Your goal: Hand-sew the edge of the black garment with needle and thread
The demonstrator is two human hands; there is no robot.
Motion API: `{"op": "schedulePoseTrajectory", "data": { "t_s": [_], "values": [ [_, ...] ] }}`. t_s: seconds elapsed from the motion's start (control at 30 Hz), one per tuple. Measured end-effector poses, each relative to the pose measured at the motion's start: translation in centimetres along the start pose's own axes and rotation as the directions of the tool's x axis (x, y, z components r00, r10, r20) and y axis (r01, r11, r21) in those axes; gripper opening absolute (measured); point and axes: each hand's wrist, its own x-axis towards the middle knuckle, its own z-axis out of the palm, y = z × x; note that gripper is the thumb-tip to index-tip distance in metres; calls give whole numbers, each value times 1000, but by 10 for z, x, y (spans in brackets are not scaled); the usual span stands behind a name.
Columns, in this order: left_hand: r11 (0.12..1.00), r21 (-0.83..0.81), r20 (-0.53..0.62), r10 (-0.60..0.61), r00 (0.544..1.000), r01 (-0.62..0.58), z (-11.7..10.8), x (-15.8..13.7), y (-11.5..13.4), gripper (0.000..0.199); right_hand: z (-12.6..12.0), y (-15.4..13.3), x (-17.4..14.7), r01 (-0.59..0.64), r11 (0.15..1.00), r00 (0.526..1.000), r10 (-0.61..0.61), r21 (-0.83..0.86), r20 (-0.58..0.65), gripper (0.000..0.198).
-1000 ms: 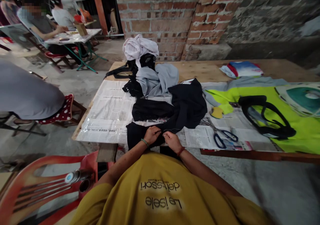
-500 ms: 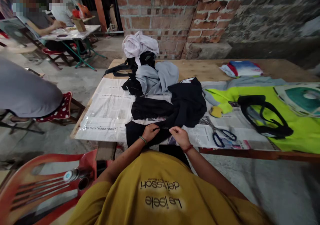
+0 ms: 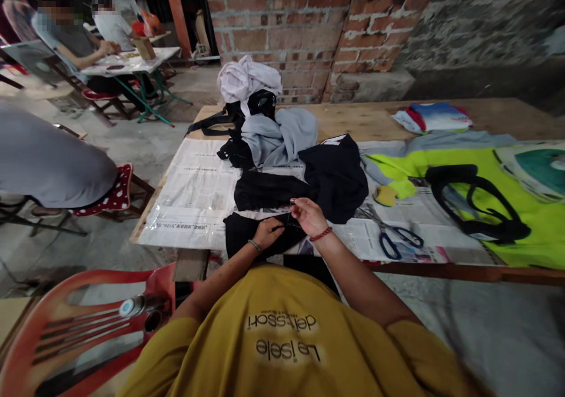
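While both hands work at the near edge, the scene runs from largest to smallest as follows.

Table: a long wooden table (image 3: 353, 120) stands against a brick wall, its near half covered with newspaper (image 3: 194, 194).
Yellow-green cloth: a bright cloth (image 3: 507, 208) lies spread over the right end, with black straps (image 3: 477, 199) resting on it.
Clothes heap: a grey garment (image 3: 280, 135) lies at the far left of the table, a pale one (image 3: 247, 79) piled behind it.
Black garment: the black garment (image 3: 331, 176) lies bunched in the middle; its long run goes from that bulk toward the person, ending in a flap (image 3: 241, 235) that hangs over the near edge.
Where it lies from the grip: the bulk is just beyond and slightly right of both hands, and the worked edge is directly between them.
Left hand: the left hand (image 3: 268, 232) is closed on the black fabric at the near edge, pinning it down, and is the hand nearer that edge.
Right hand: the right hand (image 3: 308, 215) is raised just above the cloth, fingertips pinched together on something too small to make out, perhaps a needle or thread.
Scissors: blue-handled scissors (image 3: 395, 236) lie on the newspaper to the right, apart from the hands, blades pointing away.
Yellow piece: a small yellow piece (image 3: 385, 195) sits just beyond the scissors.
Containers: none are visible on this table.
Others: seated people (image 3: 75, 40) work at a separate table well to the left.
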Motion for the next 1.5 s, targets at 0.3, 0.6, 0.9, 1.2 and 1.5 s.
{"op": "schedulePoseTrajectory", "data": {
  "t_s": [0.3, 0.6, 0.9, 1.2, 1.5],
  "values": [
    [1000, -3, 26, -10, 1000, 10, -1, 1, 3, 10, 11, 8, -1, -65, 995, 994, 57, 77, 97, 21],
    [1000, 26, 22, -7, 1000, 7, 1, 0, -1, 10, 6, -3, 5, -12, 990, 1000, 14, 139, -10, 18],
    [999, 40, 11, 34, 999, -35, 1, 0, -1, 9, 2, -7, 6, 51, 994, 998, -47, 100, -44, 23],
    [999, 40, 4, 27, 1000, -27, 2, 1, 0, 8, -3, -14, 8, 55, 991, 995, -44, 124, -86, 20],
    [999, 18, 21, 30, 999, -30, 1, 1, -1, 11, 15, -7, 2, 120, 966, 935, -31, -231, 354, 17]
  ]
}}
